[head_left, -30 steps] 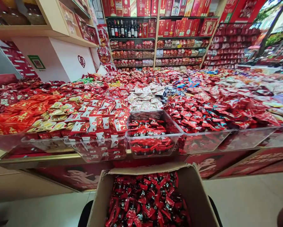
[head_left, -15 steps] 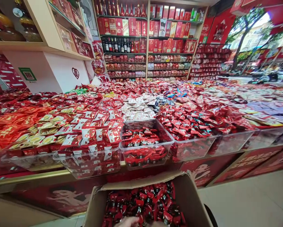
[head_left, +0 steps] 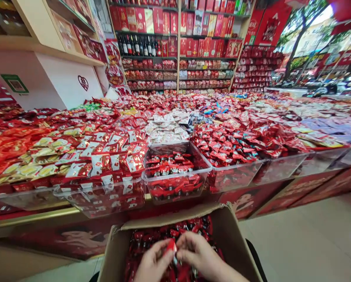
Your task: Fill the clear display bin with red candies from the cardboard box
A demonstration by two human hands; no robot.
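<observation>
Over an open cardboard box [head_left: 234, 239], both my hands meet around one small red candy packet [head_left: 172, 246]. My left hand [head_left: 154, 260] pinches it between thumb and fingers. My right hand [head_left: 194, 250] has its fingers closed at the packet's right side. Below them, the box holds many loose red and black candy packets [head_left: 143, 239], partly hidden by my hands. Just beyond the box, a clear plastic bin [head_left: 178, 172] is part filled with similar red packets [head_left: 175, 188].
Heaped bins of red-and-white packets [head_left: 105, 160], white packets [head_left: 166, 125] and red packets [head_left: 228, 145] line the counter. Shelves of bottles and gift boxes [head_left: 152, 47] stand behind. Tiled floor [head_left: 304, 235] lies at right.
Both hands have risen from low among the packets into fuller view, now with a red packet between them. The camera view has tilted down slightly.
</observation>
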